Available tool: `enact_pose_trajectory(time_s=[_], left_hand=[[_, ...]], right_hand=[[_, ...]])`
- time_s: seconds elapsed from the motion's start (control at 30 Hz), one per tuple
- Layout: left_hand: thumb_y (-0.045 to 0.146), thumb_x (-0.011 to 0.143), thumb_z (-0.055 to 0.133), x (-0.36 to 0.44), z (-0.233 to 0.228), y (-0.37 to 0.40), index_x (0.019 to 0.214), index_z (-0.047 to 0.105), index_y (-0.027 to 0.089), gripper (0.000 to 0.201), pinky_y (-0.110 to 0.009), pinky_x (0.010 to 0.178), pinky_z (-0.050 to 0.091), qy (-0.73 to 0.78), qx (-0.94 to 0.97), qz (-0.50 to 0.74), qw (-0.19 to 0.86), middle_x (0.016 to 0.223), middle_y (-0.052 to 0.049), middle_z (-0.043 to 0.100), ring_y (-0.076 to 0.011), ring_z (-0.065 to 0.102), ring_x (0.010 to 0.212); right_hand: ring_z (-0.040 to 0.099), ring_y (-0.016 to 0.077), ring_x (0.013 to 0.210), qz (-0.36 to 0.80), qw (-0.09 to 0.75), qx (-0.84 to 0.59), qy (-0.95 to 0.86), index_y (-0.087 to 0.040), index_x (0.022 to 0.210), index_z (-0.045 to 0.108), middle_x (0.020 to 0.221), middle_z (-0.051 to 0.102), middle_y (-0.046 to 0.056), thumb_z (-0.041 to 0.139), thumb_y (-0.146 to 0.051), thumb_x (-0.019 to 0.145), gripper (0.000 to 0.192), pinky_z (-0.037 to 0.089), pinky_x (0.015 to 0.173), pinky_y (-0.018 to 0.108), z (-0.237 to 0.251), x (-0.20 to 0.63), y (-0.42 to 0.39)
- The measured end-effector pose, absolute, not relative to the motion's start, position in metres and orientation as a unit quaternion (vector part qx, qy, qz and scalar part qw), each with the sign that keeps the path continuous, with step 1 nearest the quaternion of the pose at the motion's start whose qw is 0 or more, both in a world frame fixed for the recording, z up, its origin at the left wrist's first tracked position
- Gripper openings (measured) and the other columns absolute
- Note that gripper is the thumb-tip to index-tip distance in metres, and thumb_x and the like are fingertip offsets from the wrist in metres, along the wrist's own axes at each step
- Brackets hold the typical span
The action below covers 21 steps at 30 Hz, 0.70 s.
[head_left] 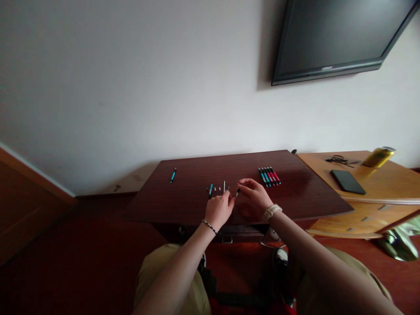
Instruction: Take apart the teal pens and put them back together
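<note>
A dark wooden table [197,201] is seen from above, set against a pale wall. The left hand [219,211] is held over the table's near edge at about 6 o'clock, fingers curled narrow; whether anything is pinched in it cannot be told. A beaded bracelet [209,226] is worn on its wrist. The right hand [252,196] is placed just beside it, toward 3 o'clock, with thumb and forefinger closed on a small dark pen part [238,191]. A pale watch [271,212] is worn on that wrist.

Just beyond the hands, toward 12 o'clock, several small pen pieces [219,188] are laid out in a row on the table, a short blue barrel [210,190] at the row's 9 o'clock end. A single blue pen [173,175] is seen well apart from them, toward 10 o'clock. A tight group of pens [269,176], blue and red, lies side by side toward 2 o'clock from the right hand.

At 3 o'clock a lighter wooden cabinet [377,183] adjoins the table. A dark phone [348,181], a tangle of black cord [339,160] and a yellow can [379,157] are set on it. A dark screen [337,37] is mounted on the wall toward 1 o'clock.
</note>
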State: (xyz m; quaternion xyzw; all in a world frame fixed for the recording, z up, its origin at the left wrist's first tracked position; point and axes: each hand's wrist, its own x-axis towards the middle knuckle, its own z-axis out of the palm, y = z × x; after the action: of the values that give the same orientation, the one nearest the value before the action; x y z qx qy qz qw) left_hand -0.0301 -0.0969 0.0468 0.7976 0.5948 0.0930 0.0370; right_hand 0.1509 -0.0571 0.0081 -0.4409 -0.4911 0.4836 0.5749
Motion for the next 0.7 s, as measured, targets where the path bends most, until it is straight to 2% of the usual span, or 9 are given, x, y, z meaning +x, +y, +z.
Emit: enact_pose_trajectory(time_s=[0.17,0.33,0.53,0.7], left_hand=[[0.044,0.109,0.039,-0.026,0.052,-0.098,0.118,0.065,0.024,0.034,-0.035,0.084,0.056,0.598,0.795,0.095,0.033,0.096,-0.009,0.079,-0.027,0.078,0.091],[0.04,0.11,0.034,-0.022,0.052,-0.099,0.125,0.064,0.025,0.036,-0.037,0.087,0.055,0.593,0.798,0.102,0.023,0.097,-0.01,0.079,-0.0268,0.078,0.091],[0.044,0.112,0.029,-0.021,0.05,-0.098,0.121,0.061,0.026,0.038,-0.033,0.079,0.054,0.589,0.798,0.125,0.015,0.094,-0.007,0.079,-0.0252,0.078,0.088],[0.042,0.113,0.027,-0.022,0.048,-0.098,0.119,0.058,0.025,0.036,-0.031,0.074,0.053,0.58,0.803,0.14,0.006,0.096,-0.006,0.08,-0.0241,0.078,0.089]], right_hand=[[0.069,0.0167,0.086,0.533,0.588,-0.405,-0.454,-0.022,0.099,0.067,0.098,0.072,0.003,0.089,-0.05,0.07,0.047,0.056,0.08,0.03,0.013,0.148,-0.064],[0.067,0.017,0.087,0.529,0.577,-0.395,-0.48,-0.022,0.098,0.066,0.098,0.071,0.003,0.087,-0.052,0.073,0.044,0.055,0.08,0.029,0.015,0.144,-0.068],[0.065,0.0165,0.082,0.508,0.561,-0.43,-0.492,-0.021,0.096,0.066,0.095,0.07,0.003,0.083,-0.061,0.073,0.048,0.054,0.076,0.029,0.014,0.141,-0.068],[0.061,0.0138,0.075,0.542,0.537,-0.428,-0.484,-0.021,0.097,0.068,0.086,0.066,0.0,0.078,-0.062,0.08,0.046,0.05,0.07,0.026,0.011,0.136,-0.07]])
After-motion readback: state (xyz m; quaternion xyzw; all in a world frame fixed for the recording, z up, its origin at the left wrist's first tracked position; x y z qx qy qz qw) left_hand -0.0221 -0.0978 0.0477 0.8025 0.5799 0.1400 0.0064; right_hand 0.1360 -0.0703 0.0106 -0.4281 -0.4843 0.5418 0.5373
